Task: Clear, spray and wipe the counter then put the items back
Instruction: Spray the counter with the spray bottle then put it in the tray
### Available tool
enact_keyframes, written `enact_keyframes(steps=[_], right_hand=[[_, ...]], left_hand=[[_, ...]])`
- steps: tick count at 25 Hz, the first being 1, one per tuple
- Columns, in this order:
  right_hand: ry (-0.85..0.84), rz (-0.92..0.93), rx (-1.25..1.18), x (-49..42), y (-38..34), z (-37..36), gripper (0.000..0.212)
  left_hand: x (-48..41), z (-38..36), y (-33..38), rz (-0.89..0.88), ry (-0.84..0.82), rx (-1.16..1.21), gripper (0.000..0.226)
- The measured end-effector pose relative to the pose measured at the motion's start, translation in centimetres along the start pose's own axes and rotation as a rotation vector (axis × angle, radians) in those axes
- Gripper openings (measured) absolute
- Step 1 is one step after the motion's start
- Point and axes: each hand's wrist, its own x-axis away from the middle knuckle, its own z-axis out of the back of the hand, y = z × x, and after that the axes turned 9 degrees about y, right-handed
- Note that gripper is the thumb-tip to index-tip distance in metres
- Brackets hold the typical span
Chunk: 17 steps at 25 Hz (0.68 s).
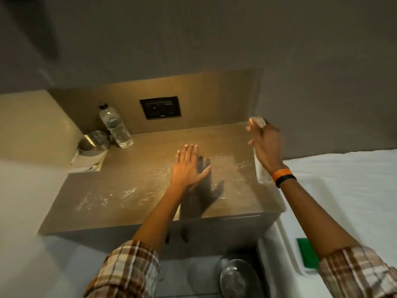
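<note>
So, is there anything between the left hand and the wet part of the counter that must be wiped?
Nothing visible. The left hand is open, flat over the sprayed counter; bottle and steel bowl stand in the far-left corner.

No text, label, brand or number can be read anywhere. The water bottle point(116, 125) at the counter's point(150, 190) back left corner carries no legible label. The black socket plate point(160, 107) on the wall behind the counter's back edge has a small pale mark on its lower part, too blurred to make out. The orange wristband point(282, 173) shows no legible print.
</note>
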Motion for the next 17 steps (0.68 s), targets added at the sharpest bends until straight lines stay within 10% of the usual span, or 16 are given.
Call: enact_keyframes(steps=[11, 17], right_hand=[[-0.634, 0.121, 0.127, 27.0, -17.7, -22.5, 0.060], [-0.442, 0.107, 0.162, 24.0, -20.3, -26.5, 0.048]], left_hand=[[14.1, 8.1, -34.8, 0.296, 0.071, -0.130, 0.066], [16.0, 7.7, -37.8, 0.158, 0.073, -0.069, 0.070]])
